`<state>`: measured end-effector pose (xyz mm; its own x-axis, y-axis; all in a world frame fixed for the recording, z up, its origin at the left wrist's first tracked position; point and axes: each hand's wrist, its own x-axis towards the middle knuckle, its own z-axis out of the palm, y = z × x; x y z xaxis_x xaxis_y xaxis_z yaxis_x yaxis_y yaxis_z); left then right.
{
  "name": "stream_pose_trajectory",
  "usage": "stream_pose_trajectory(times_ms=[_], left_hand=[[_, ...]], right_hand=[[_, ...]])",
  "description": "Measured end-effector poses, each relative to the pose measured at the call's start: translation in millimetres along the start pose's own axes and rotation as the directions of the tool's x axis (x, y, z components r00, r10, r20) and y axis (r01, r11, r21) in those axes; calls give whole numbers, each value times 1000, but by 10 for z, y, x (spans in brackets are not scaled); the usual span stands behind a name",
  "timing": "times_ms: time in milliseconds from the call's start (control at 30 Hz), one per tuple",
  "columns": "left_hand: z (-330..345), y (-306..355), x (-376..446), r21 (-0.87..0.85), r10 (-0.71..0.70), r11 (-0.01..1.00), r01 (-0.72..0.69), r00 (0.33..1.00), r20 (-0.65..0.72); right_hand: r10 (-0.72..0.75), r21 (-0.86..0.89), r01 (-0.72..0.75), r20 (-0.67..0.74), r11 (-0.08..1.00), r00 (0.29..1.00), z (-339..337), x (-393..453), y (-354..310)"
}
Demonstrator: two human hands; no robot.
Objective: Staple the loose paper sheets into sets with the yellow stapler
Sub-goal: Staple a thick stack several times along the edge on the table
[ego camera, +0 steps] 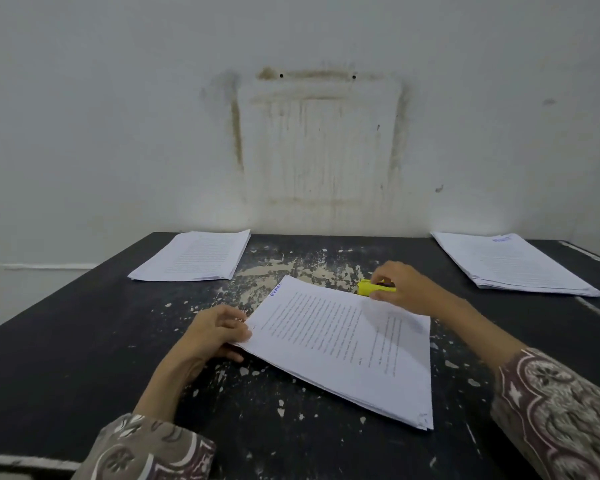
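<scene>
While the left hand (212, 332) pinches the paper set (343, 344) at mid-desk (66, 341), right-hand (404, 289) fingers (381, 271) curl around the yellow stapler (373, 288) just beyond the set's far edge.

Two bare forearms came out of loose sleeves, and both hands were bare too, with no ring, watch or bangle that could be made out. The left sleeve (142, 448) was of soft printed cloth, grey-brown ground with pale swirling leaf shapes and maroon bands edged in white. The right sleeve (558, 414) carried the same print, showing a round flower-like medallion inside curved maroon borders, and ended wide at the forearm.
</scene>
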<state>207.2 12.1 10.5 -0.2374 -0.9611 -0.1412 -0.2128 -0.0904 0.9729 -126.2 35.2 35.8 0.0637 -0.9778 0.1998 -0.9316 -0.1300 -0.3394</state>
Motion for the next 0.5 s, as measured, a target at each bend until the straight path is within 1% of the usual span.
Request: stream_pose_trajectory(times_ms=[67,167,233,300,400,500], left_hand=[[-38,-7,1,-19,10,1000,-10,999,-37],[-93,-12,6,-42,11,999,-15,995,-95],[-113,-15,2,-55,5,998,-12,991,-134],[-137,-27,1,-60,-3,998,-8,984,-176],[-164,-47,14,-65,-9,998,-6,977,-215],[-139,-45,6,-26,-11,1000,6,980,-201]], right_hand=[[50,-60,-50,1,997,999,64,83,105],[120,-124,-114,45,986,992,164,182,217],[141,-148,-132,48,980,989,218,224,271],[125,-175,-115,43,978,991,243,251,305],[43,-196,-37,27,980,999,258,260,359],[-42,-69,40,-31,997,999,213,224,342]])
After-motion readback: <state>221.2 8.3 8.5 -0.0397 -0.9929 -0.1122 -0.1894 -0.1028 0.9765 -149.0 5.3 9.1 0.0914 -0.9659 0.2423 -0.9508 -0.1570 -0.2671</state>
